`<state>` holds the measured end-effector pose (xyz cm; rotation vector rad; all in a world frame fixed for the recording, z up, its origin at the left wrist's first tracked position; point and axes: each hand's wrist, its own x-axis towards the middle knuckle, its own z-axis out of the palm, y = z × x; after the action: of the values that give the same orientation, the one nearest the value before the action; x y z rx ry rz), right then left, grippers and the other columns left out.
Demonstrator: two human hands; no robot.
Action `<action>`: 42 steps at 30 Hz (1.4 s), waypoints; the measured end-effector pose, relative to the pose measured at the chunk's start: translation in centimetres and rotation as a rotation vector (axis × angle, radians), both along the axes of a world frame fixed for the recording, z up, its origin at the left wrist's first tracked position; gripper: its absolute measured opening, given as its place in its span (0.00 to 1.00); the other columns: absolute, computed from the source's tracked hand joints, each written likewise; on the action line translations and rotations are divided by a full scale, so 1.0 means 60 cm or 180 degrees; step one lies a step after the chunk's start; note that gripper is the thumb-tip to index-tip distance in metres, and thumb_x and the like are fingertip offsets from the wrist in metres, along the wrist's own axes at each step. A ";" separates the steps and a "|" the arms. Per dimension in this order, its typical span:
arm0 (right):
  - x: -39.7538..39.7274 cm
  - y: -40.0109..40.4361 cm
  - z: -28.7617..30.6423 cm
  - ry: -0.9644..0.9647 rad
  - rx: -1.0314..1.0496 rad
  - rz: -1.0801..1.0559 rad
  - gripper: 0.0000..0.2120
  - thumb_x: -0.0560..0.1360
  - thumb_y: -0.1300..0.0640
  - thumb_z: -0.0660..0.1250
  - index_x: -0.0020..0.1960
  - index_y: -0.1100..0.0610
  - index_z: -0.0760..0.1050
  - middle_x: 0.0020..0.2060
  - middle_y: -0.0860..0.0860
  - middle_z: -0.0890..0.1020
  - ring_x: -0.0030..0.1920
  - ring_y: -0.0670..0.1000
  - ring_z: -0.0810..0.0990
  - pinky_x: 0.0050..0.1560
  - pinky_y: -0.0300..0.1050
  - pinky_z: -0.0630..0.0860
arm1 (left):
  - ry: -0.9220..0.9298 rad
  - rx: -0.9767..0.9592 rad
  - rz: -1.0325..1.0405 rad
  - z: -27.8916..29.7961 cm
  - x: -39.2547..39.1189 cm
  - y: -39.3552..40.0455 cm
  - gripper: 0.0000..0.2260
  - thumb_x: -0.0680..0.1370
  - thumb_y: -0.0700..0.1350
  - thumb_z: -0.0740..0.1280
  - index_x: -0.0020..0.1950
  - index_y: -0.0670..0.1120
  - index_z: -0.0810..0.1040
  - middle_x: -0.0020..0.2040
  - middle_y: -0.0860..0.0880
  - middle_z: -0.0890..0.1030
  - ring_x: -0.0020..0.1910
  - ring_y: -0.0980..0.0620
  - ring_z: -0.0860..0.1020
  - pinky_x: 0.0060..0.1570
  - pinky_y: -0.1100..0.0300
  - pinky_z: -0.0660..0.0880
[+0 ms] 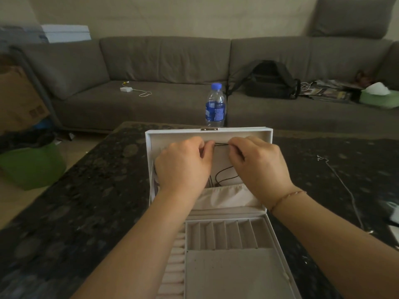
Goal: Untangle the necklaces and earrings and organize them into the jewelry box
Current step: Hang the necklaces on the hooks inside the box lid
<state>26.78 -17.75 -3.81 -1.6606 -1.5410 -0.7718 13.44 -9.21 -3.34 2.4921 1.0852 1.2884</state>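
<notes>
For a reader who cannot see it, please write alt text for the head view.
Left hand and right hand pinch a dark cord necklace against the raised lid of an open white jewelry box on a dark table.

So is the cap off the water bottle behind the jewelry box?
No, the water bottle stands upright behind the open jewelry box with its blue cap on top.
</notes>
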 end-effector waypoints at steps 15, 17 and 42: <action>-0.006 -0.018 -0.039 -0.0597 -0.0596 -0.0156 0.03 0.74 0.60 0.68 0.45 0.59 0.79 0.33 0.53 0.79 0.29 0.55 0.78 0.26 0.49 0.76 | 0.1002 0.0374 0.0107 -0.019 -0.019 -0.033 0.12 0.84 0.54 0.55 0.49 0.53 0.76 0.36 0.54 0.78 0.30 0.52 0.75 0.28 0.60 0.65; -0.013 -0.024 -0.043 -0.0397 -0.0600 -0.0058 0.07 0.77 0.56 0.64 0.47 0.57 0.80 0.34 0.51 0.81 0.32 0.54 0.79 0.31 0.50 0.78 | 0.1191 0.0319 -0.0027 -0.032 -0.030 -0.040 0.09 0.83 0.53 0.57 0.52 0.53 0.75 0.41 0.54 0.80 0.33 0.52 0.76 0.29 0.59 0.66; -0.035 -0.086 -0.025 0.1055 -0.2089 0.0247 0.20 0.74 0.50 0.71 0.63 0.44 0.69 0.53 0.39 0.78 0.52 0.39 0.77 0.54 0.30 0.74 | 0.1625 -0.0899 -0.0459 -0.043 -0.057 -0.042 0.10 0.81 0.52 0.60 0.48 0.50 0.78 0.35 0.52 0.79 0.35 0.51 0.79 0.35 0.55 0.77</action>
<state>24.66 -22.93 -5.34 -2.0376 -1.6961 0.0843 10.03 -11.74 -5.92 2.6711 1.0569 0.4258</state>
